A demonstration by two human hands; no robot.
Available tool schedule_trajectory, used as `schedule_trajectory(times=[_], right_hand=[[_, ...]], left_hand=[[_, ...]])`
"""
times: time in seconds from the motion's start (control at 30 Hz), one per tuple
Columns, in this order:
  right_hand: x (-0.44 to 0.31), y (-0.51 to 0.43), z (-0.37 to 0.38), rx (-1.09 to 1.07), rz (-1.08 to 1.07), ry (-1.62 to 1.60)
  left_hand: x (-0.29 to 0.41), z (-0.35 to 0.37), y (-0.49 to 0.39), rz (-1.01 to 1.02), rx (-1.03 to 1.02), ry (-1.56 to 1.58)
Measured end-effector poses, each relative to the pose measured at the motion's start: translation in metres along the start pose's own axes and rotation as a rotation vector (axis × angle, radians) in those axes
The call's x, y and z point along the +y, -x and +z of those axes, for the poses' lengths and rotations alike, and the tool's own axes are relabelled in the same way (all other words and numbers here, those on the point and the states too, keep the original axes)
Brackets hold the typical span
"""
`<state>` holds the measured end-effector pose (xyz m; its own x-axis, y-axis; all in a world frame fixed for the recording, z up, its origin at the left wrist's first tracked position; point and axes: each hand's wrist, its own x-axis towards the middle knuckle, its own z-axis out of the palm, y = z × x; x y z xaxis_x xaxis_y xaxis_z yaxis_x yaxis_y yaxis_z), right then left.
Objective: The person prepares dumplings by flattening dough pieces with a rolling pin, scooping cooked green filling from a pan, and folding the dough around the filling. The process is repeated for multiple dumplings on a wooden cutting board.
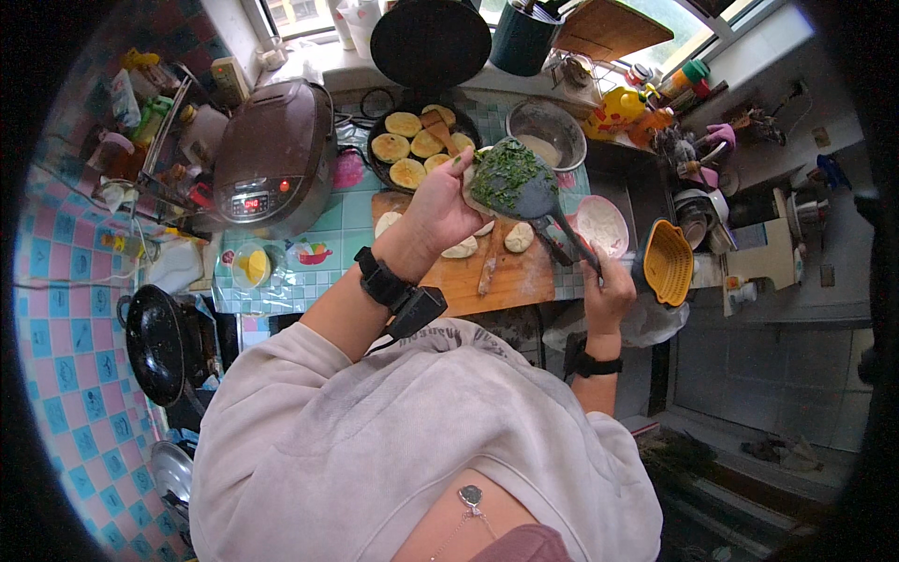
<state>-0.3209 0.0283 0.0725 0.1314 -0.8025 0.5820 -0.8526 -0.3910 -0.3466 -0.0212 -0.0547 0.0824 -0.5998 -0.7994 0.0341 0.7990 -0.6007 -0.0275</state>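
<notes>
My left hand point(449, 200) cradles a round of pale dough point(472, 186), mostly hidden behind a dark grey spatula point(539, 197). Chopped leafy greens point(511, 175) cover much of the spatula's head, which is over the dough. Its handle is gripped by my right hand point(608, 289). Beneath both hands lies a floured wooden board point(449, 298) bearing several dough pieces point(518, 237) and a rolling pin point(488, 263). Beyond my left hand, several browned flat cakes point(390, 147) sit in an open electric griddle point(378, 168), with a wooden turner point(439, 128) resting on them.
A brown cooker point(274, 154) stands at left, near a small bowl of yellow liquid point(251, 265). Past the spatula is a metal bowl point(572, 158). A pink-rimmed bowl of flour point(600, 225) and a yellow basket point(671, 263) stand right. A black wok point(154, 344) is at lower left.
</notes>
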Motion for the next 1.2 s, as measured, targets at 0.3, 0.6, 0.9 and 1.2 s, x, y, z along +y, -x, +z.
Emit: schedule_trajectory(times=[0.3,0.6,0.9,1.2], right_hand=[[0.012,0.001,-0.001,0.036,-0.014,0.059],[0.012,0.0,-0.001,0.073,-0.014,0.094],[0.004,0.0,0.001,0.106,0.045,0.073],[-0.002,0.001,0.009,0.144,0.089,0.074]], left_hand=[[-0.003,-0.006,0.0,-0.076,-0.096,0.073],[-0.017,0.026,0.003,0.075,0.256,-0.109],[-0.022,0.039,0.006,0.069,0.255,-0.148],[-0.017,0.028,0.005,0.046,0.175,-0.164]])
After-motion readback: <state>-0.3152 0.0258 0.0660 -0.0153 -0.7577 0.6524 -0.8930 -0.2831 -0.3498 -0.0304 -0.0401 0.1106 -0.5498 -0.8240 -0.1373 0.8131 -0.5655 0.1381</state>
